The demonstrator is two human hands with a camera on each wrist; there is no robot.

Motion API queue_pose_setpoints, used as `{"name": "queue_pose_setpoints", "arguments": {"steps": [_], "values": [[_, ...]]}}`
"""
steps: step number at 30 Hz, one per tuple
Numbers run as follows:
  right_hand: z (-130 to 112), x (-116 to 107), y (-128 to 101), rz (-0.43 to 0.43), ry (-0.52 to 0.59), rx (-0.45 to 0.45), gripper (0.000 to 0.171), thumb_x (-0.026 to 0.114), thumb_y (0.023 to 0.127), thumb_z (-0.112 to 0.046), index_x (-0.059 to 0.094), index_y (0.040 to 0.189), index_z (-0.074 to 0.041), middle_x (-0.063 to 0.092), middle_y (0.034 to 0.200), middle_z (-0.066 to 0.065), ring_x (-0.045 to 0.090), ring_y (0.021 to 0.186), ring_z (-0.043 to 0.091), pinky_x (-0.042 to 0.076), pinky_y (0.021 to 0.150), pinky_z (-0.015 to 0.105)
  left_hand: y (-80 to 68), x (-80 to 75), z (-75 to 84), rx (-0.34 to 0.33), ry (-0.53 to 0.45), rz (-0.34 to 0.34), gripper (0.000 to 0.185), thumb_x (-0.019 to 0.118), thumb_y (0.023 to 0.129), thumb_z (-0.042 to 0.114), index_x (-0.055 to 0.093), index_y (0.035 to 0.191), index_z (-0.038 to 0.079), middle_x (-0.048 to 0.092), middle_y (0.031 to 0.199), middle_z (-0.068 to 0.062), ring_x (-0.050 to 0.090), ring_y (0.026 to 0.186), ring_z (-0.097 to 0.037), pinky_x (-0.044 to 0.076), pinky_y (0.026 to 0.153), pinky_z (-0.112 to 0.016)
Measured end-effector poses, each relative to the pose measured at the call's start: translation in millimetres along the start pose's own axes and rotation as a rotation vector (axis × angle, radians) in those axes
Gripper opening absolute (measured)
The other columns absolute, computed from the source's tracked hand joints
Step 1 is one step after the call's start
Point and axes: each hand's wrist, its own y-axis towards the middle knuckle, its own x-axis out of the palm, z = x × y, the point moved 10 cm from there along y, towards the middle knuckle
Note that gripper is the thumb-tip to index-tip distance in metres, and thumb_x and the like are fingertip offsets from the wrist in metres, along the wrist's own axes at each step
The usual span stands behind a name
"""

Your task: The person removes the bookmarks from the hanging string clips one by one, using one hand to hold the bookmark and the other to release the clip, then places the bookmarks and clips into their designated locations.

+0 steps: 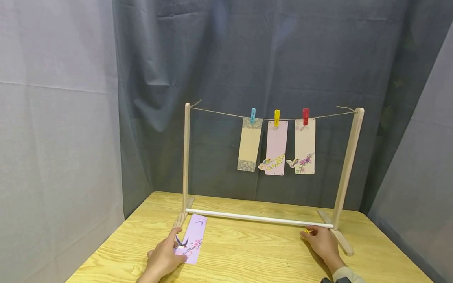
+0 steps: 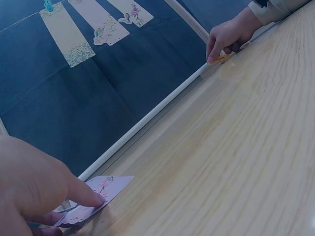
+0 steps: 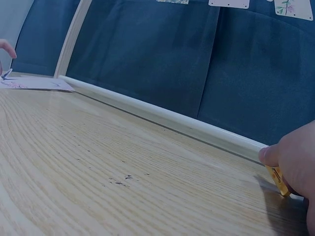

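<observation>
Wooden table [image 1: 247,251], right wrist view alone shows fingers [image 3: 295,157] pinching yellow peg [image 3: 278,181]

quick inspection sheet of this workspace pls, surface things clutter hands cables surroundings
surface: light wooden table, grain visible
job's things: purple bookmark flat on the table; small yellow clip by the white rod
clutter: nothing seen
grips: left hand presses fingers on the purple bookmark; right hand pinches the yellow clip
cables: none; a twine line on the wooden rack holds three bookmarks under blue, yellow and red clips
surroundings: grey cloth backdrop
</observation>
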Motion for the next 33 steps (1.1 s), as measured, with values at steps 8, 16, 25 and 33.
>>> {"name": "queue_pose_setpoints", "arguments": {"steps": [8,16,25,33], "values": [[2.0,3.9,0.4,-0.022,-0.014,0.002,0.037,0.08,0.091,-0.03,0.076,0.109,0.001,0.073,0.089,0.007,0.068,0.084,0.03,0.051,0.074,0.049,-0.9,1.4,-0.2,-0.001,-0.009,-0.003,0.087,0.094,0.068,0.017,0.052,0.145,0.016,0.064,0.096,0.001,0.063,0.085,-0.024,0.036,0.072,-0.054],[2.5,5.0,1.0,-0.024,-0.022,0.0,0.036,0.08,0.09,-0.031,0.076,0.109,0.0,0.072,0.088,0.005,0.068,0.082,0.029,0.051,0.073,0.049,0.4,1.4,-0.8,-0.003,-0.011,-0.002,0.085,0.094,0.068,0.017,0.053,0.143,0.016,0.064,0.096,0.001,0.063,0.086,-0.024,0.037,0.072,-0.054],[3.3,5.3,1.2,-0.022,-0.022,-0.002,0.037,0.08,0.09,-0.031,0.076,0.109,0.0,0.073,0.089,0.006,0.068,0.083,0.03,0.05,0.073,0.049,2.0,3.0,-3.4,-0.015,-0.023,-0.012,0.088,0.093,0.068,0.015,0.051,0.145,0.017,0.061,0.095,0.002,0.06,0.083,-0.021,0.037,0.071,-0.053],[1.4,3.6,-0.3,-0.004,-0.027,-0.008,0.034,0.081,0.089,-0.031,0.077,0.106,-0.002,0.073,0.089,0.006,0.068,0.082,0.03,0.05,0.071,0.048,2.6,3.6,-4.7,-0.026,-0.019,-0.019,0.089,0.093,0.068,0.015,0.05,0.146,0.017,0.062,0.095,0.002,0.061,0.084,-0.021,0.036,0.07,-0.052]]}}
